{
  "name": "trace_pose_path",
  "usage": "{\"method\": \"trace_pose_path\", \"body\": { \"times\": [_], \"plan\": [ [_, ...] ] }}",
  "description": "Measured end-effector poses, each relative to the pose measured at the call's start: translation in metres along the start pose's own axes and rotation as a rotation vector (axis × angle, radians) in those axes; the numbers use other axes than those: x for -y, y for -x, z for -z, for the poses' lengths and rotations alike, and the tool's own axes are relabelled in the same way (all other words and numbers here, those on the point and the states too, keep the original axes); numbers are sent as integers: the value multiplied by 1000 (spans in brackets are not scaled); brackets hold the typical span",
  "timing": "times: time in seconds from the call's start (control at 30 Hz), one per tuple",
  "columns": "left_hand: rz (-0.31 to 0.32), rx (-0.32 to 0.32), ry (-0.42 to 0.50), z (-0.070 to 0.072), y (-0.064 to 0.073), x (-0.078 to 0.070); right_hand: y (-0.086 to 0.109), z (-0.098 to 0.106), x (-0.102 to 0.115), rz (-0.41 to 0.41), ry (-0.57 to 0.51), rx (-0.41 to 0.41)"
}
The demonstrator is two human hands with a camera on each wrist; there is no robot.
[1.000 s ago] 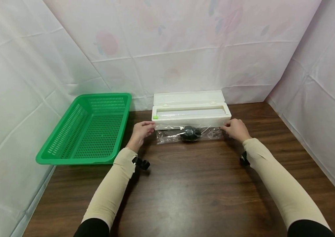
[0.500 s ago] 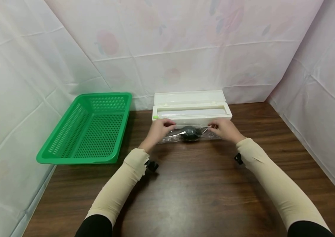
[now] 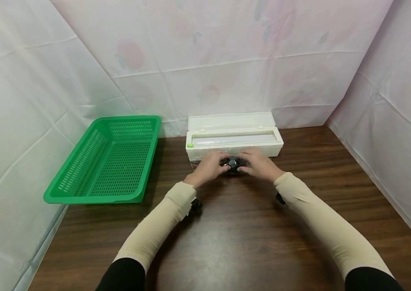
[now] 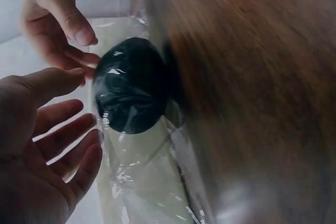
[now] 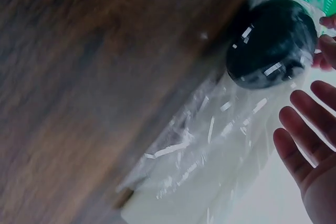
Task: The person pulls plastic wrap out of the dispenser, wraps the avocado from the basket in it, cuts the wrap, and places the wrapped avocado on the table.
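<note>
A dark, smooth, rounded object lies under clear cling film against the front of the white film dispenser. In the left wrist view, the object shows whole, glossy beneath the wrinkled film. My left hand is at its left side, fingers loosely bent and spread. From the other side my right hand comes up to it, thumb and fingers apart. The right wrist view has the right hand's fingers relaxed beside the film, a short way from the object.
The dispenser's white lid stands raised behind it, with a green slider at its left end. A green slatted basket sits to the left on the brown wooden table. Pale fabric walls enclose the back and sides.
Both hands have let go of the film's ends and moved inward, from the left and right edges to either side of the dark object. The dispenser and basket stay put.
</note>
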State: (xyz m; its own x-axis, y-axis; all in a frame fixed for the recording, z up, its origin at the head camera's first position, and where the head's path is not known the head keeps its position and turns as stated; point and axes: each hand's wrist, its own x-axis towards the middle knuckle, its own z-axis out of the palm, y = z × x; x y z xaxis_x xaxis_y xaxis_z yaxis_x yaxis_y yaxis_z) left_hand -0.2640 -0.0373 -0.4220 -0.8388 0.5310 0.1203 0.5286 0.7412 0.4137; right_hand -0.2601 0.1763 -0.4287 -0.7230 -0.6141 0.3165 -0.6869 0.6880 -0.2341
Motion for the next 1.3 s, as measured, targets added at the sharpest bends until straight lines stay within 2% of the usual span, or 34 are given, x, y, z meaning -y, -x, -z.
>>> {"method": "trace_pose_path", "body": {
  "times": [0.17,0.33,0.5,0.8,1.0,1.2,1.3],
  "plan": [
    [25,-5,0,-7,-6,3,-3,-12,-4,-39,11,30],
    [59,7,-18,-8,-8,4,-5,-16,-6,-91,15,73],
    [76,30,-19,-8,-9,8,-8,-16,-5,-104,39,95],
    [63,44,-15,-6,-12,12,-13,-19,-6,-99,52,98],
    [39,46,-45,-4,-14,13,-14,-21,-7,-110,62,105],
    [34,59,-65,-5,-15,14,-14,-19,-6,-141,16,112],
    [56,66,-53,-5,-14,14,-15,-20,-6,-153,-1,111]
  ]
}}
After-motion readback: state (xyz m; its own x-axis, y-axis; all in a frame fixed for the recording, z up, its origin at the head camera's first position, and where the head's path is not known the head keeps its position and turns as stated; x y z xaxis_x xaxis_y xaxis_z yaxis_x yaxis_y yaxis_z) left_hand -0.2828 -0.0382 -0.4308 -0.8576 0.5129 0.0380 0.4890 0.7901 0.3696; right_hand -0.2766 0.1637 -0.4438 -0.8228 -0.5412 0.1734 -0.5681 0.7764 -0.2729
